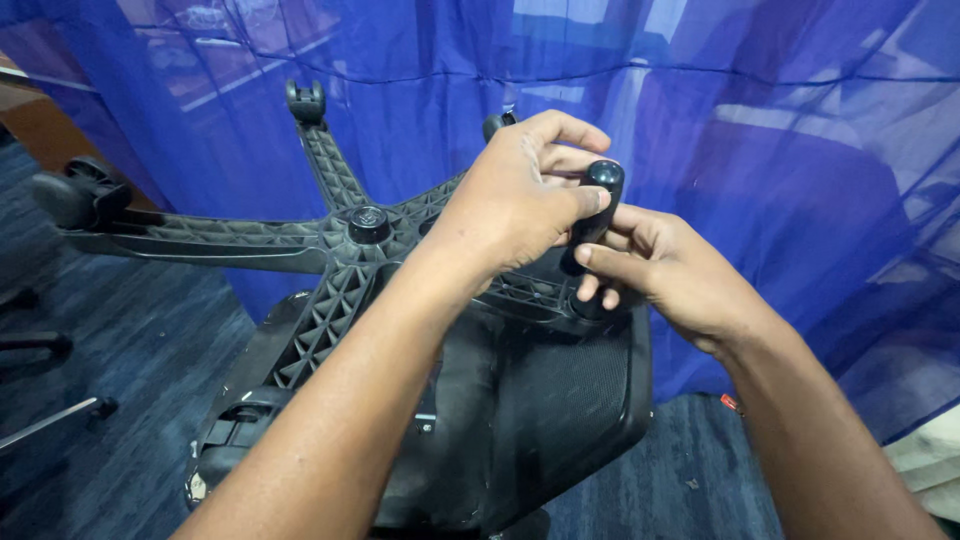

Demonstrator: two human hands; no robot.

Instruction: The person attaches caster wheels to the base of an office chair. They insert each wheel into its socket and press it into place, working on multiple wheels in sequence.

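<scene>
An office chair lies upside down with its black five-arm star base [300, 240] facing me and the mesh seat [560, 400] below. My left hand [510, 195] and my right hand [665, 270] both grip a black caster wheel [597, 205] at the tip of the near right arm of the base. The left thumb presses on the caster's top; the right fingers wrap its lower part. Casters remain on the far arm [306, 100] and the left arm [75, 195].
A sheer blue curtain [780, 120] hangs right behind the chair. Dark blue carpet [110, 420] covers the floor. Part of another chair's legs [45, 380] shows at the left edge. A small red object [729, 403] lies on the floor at right.
</scene>
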